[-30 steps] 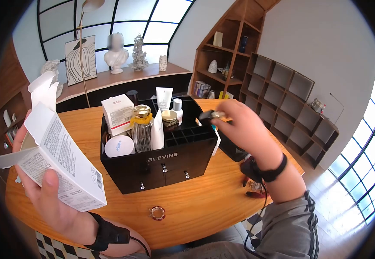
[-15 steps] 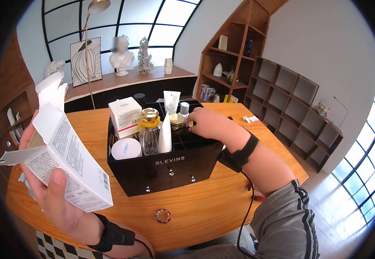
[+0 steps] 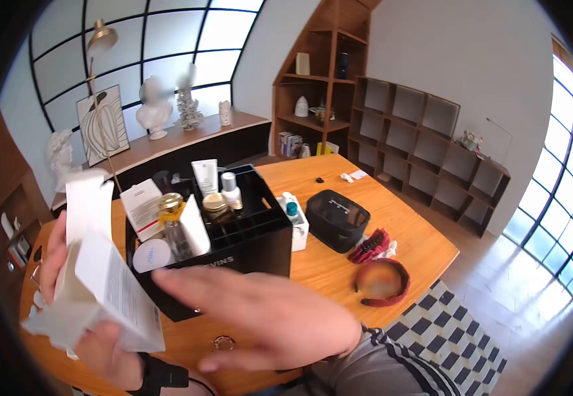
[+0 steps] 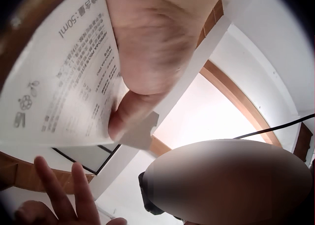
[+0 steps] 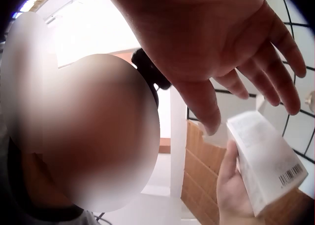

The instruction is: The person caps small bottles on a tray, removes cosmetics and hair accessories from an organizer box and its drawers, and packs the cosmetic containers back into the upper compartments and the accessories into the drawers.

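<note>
My left hand (image 3: 113, 362) grips a white carton (image 3: 125, 300) printed with small text, its thumb across the near side and its fingers behind. The carton's end flaps stand open, and one side in the left wrist view reads 50ml. My right hand (image 3: 267, 313), blurred in the head view, reaches leftward toward the carton, holding nothing. The right wrist view shows its fingers extended and spread. Behind it stands a black cosmetics organizer (image 3: 270, 261), its front partly hidden. Inside are a boxed item (image 3: 142, 210), a gold-capped bottle (image 3: 179, 241), a white tube (image 3: 204, 177) and a small jar (image 3: 214, 203).
Right of the organizer are a white box (image 3: 299, 234) with small bottles, a black mesh case (image 3: 333, 224), a red hair clip (image 3: 370, 245) and a red headband (image 3: 400, 290). A bracelet (image 3: 222, 343) lies near the front of the wooden table (image 3: 418, 241).
My right hand carried a small dark item to the organizer's right compartments, then came away empty, leftward and nearer me. The left hand keeps the carton. The head view has turned right.
</note>
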`<state>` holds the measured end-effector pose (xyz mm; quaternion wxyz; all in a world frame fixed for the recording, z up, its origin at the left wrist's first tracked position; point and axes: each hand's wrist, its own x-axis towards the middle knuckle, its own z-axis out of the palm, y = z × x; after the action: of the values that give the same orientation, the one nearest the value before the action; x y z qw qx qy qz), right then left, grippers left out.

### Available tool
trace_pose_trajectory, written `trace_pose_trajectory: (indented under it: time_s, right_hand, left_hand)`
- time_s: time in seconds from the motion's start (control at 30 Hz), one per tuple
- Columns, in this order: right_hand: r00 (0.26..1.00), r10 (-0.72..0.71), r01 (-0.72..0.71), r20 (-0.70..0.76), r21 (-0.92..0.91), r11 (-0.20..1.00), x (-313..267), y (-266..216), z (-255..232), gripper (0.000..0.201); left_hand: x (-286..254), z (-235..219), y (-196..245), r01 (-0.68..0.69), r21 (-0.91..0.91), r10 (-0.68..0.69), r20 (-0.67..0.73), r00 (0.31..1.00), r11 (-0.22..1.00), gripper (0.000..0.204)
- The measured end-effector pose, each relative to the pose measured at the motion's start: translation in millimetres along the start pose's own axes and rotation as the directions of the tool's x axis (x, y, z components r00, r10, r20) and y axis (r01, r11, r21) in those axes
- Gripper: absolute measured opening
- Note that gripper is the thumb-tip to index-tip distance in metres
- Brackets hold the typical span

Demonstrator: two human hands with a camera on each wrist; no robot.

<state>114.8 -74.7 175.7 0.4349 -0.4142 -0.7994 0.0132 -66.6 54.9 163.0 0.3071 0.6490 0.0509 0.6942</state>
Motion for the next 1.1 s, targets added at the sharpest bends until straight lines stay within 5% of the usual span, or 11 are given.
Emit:
trace_pose_trajectory:
  time_s: [0.07,0.13,0.27,0.3,0.43,0.53,0.6,0.63,0.8,0.9,1.1]
  right_hand:
    - [0.991,0.072,-0.081,0.111,0.08,0.994,3,1,7,0.085]
    - [0.993,0.073,-0.082,0.096,0.1,0.992,5,13,22,0.087]
    - [0.999,0.016,-0.021,0.03,0.156,0.988,5,21,30,0.086]
    - [0.999,0.029,-0.035,0.033,0.224,0.974,5,23,30,0.084]
    - [0.999,0.005,0.004,-0.035,0.277,0.961,5,25,32,0.082]
    - [0.995,0.006,0.023,-0.101,0.287,0.958,5,23,29,0.078]
    - [0.99,0.014,0.024,-0.144,0.257,0.966,7,24,25,0.074]
    - [0.979,0.006,0.034,-0.202,0.192,0.981,7,28,21,0.071]
    - [0.785,0.238,-0.212,-0.572,0.113,0.971,15,59,-8,0.058]
    - [0.609,0.335,-0.295,-0.719,0.186,0.937,22,106,-17,0.058]
    - [0.57,0.373,-0.567,-0.732,-0.022,0.823,20,157,-20,0.067]
  left_hand:
    - [-7,-2,-14,-0.008,-0.044,0.009,0.009,1.0,0.999,0.087]
    - [-6,-21,-34,-0.301,-0.06,0.302,0.361,0.883,0.952,0.088]
    - [-18,-21,-29,-0.05,-0.039,0.059,0.279,0.959,0.998,0.088]
    - [-11,-18,-24,-0.161,-0.102,0.188,0.386,0.903,0.982,0.089]
    - [-16,-4,-16,-0.158,-0.006,0.149,0.371,0.916,0.987,0.064]
    - [-24,-4,-29,-0.066,-0.035,0.07,0.149,0.986,0.997,0.097]
    - [-17,12,-13,0.386,-0.467,-0.388,0.096,0.916,0.796,0.109]
    - [-16,12,-16,0.376,-0.464,-0.386,0.079,0.919,0.802,0.109]
    - [-5,24,-8,0.003,0.197,-0.061,0.288,0.956,0.98,0.11]
    - [-4,21,-6,0.012,0.236,-0.088,0.317,0.944,0.972,0.106]
    - [-2,17,-9,-0.034,0.229,-0.054,0.37,0.927,0.973,0.102]
